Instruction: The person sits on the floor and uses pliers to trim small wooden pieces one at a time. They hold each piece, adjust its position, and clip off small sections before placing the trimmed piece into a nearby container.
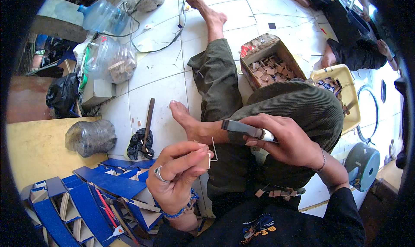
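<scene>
My left hand [177, 167], with a ring on one finger, pinches a small brown square piece [203, 161] with a pale edge. A thin, pale bent wire [215, 149] stands out just beyond the piece; whether they are joined I cannot make out. To the right and slightly higher, my right hand [287, 139] is closed round grey metal pliers [243, 128] with white at the grip. Their blunt nose points left, toward my left hand but apart from it. Several small brown squares with wires [281, 193] lie below my right hand, against my dark clothing.
Beyond my knee stand a wooden box [263, 46] of brown squares and a yellow tub [354, 113]. Blue cardboard pieces [82, 203] crowd the lower left. A hammer [149, 121] lies by my foot; a green reel [363, 167] sits right. Another person [346, 35] sits far right.
</scene>
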The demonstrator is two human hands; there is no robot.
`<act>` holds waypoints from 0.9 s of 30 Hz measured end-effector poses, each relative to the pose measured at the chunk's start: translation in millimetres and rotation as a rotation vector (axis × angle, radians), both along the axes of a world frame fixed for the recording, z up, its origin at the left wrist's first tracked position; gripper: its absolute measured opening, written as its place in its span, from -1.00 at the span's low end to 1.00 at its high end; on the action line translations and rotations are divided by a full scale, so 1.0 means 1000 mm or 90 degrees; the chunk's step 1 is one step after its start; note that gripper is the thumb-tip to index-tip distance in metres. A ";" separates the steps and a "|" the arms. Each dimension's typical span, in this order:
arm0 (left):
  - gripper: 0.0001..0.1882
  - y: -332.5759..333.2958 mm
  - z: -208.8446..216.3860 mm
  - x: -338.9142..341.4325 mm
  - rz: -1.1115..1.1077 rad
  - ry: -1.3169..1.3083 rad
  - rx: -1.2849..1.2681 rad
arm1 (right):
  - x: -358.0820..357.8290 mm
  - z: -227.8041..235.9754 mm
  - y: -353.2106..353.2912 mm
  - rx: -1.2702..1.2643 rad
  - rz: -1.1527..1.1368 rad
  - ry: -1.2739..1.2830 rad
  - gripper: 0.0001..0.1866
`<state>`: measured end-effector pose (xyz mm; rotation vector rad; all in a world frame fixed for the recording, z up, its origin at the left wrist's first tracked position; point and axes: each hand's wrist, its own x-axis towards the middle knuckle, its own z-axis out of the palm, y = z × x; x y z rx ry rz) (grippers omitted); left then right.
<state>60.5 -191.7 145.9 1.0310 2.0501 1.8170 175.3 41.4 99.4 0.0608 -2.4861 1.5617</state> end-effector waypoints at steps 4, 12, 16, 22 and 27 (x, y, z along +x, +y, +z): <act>-0.71 0.000 0.002 0.001 0.014 0.043 -0.002 | -0.002 -0.003 -0.004 0.029 0.010 -0.005 -0.49; -0.74 0.002 0.003 -0.001 0.000 0.078 -0.004 | 0.000 -0.001 -0.003 0.036 0.028 -0.020 -0.48; -0.75 0.004 0.004 -0.004 -0.013 0.104 -0.002 | -0.001 0.000 -0.002 0.035 0.037 -0.044 -0.49; -0.77 0.005 0.004 -0.005 -0.013 0.114 -0.027 | -0.002 -0.001 -0.004 0.034 0.043 -0.051 -0.51; -0.77 0.005 0.002 -0.007 -0.017 0.119 -0.026 | -0.003 -0.001 -0.003 0.024 0.040 -0.074 -0.53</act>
